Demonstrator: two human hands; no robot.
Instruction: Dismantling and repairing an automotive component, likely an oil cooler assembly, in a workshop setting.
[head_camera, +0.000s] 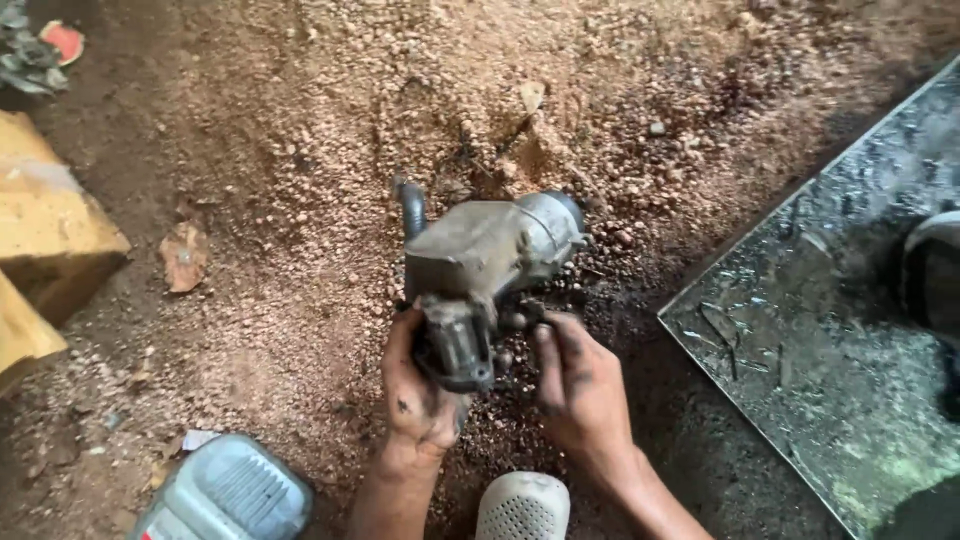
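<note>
A dirty grey metal engine part (485, 260), boxy with a rounded cylinder end and a short black hose stub at its upper left, is held above gravelly ground. My left hand (418, 390) grips its lower end from the left and underneath. My right hand (578, 385), smeared with black grease, touches the part's lower right side with thumb and fingers. Both hands are soiled.
A grimy metal sheet (830, 330) lies on the right with a dark object at its edge. Yellow blocks (45, 235) sit at the left. A grey ribbed plastic container (225, 495) and a white perforated shoe (522, 507) are at the bottom. A dry leaf (184, 257) lies on the gravel.
</note>
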